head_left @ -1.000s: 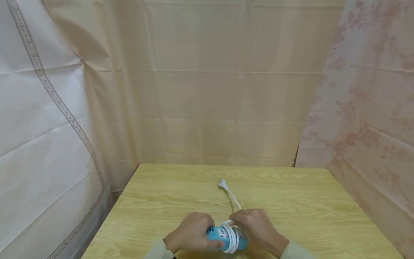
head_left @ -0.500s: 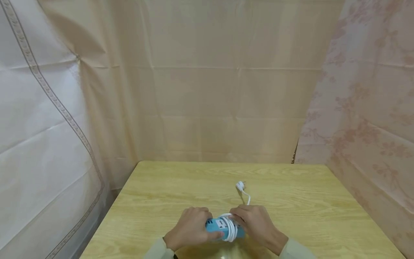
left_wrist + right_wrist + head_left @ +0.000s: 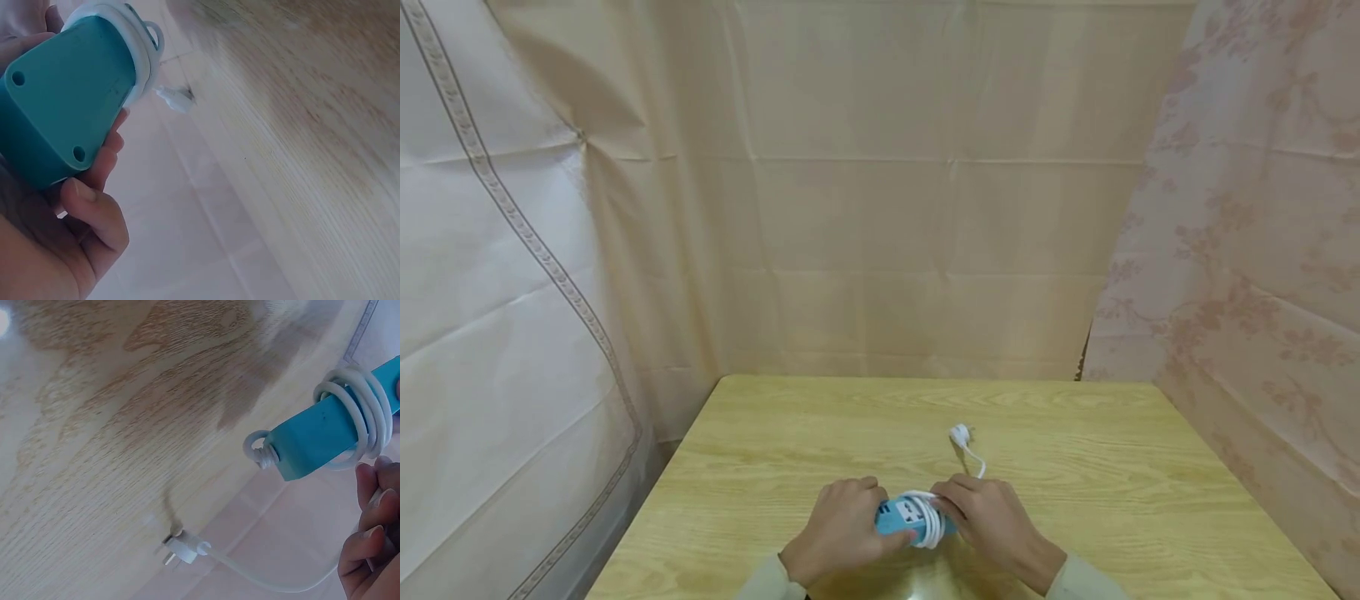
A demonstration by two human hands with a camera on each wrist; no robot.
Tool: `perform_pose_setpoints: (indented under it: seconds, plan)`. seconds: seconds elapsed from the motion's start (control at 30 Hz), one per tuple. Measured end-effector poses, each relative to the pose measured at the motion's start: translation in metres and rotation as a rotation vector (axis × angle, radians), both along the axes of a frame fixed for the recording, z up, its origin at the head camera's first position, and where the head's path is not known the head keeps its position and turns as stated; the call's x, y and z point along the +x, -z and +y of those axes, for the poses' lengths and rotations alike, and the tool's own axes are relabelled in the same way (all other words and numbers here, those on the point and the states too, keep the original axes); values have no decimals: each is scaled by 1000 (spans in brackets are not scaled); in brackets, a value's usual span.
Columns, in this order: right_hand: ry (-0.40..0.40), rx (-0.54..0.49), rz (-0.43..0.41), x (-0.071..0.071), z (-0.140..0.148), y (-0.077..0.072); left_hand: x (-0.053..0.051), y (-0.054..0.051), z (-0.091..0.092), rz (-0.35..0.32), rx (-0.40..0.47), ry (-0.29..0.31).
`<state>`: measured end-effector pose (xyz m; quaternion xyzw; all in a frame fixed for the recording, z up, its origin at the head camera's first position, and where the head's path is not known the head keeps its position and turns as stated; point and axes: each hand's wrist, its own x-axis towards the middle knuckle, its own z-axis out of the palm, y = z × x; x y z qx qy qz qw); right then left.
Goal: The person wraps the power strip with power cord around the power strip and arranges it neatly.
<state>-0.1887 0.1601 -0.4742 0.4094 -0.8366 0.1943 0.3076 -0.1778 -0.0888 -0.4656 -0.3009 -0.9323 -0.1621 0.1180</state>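
A blue power strip [image 3: 895, 518] is held above the table near its front, its white cord [image 3: 933, 527] wound several times around the body. My left hand [image 3: 844, 530] grips the strip's left end, thumb along the near side; its plain underside [image 3: 75, 94] faces the left wrist camera. With curled fingers my right hand [image 3: 996, 518] pinches the cord just right of the coils. In the right wrist view the cord's fixed end [image 3: 265, 453] leaves the strip in a small loop. Beyond the right hand, the loose tail ends in a white plug [image 3: 959, 434].
The wood-grain table [image 3: 760, 450] stretches out behind and to both sides of the hands. A beige curtain [image 3: 910, 250] hangs at its back edge, with a white cloth [image 3: 490, 333] on the left and a floral cloth [image 3: 1247, 292] on the right.
The plug has swung right and turned over. The strip has risen and shifted slightly left in view, still in the left hand; the right hand keeps pinching the cord.
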Motion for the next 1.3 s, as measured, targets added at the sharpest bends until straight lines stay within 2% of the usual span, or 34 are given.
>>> perform_pose_setpoints:
  seconds: [0.47,0.7,0.9,1.1,1.3]
  plan:
    - [6,-16,35,0,-2,0,1,0,3,103,-29,-83]
    - [-31,-37,39,0,-4,0,3,1,3,126,-15,-133]
    - [-35,-66,-19,4,-4,1,2,5,1,146,11,-178]
    - [-14,-91,-113,5,-5,1,0,8,1,177,10,-193]
    - [-5,-126,-185,6,-6,1,-1,9,3,204,47,-210]
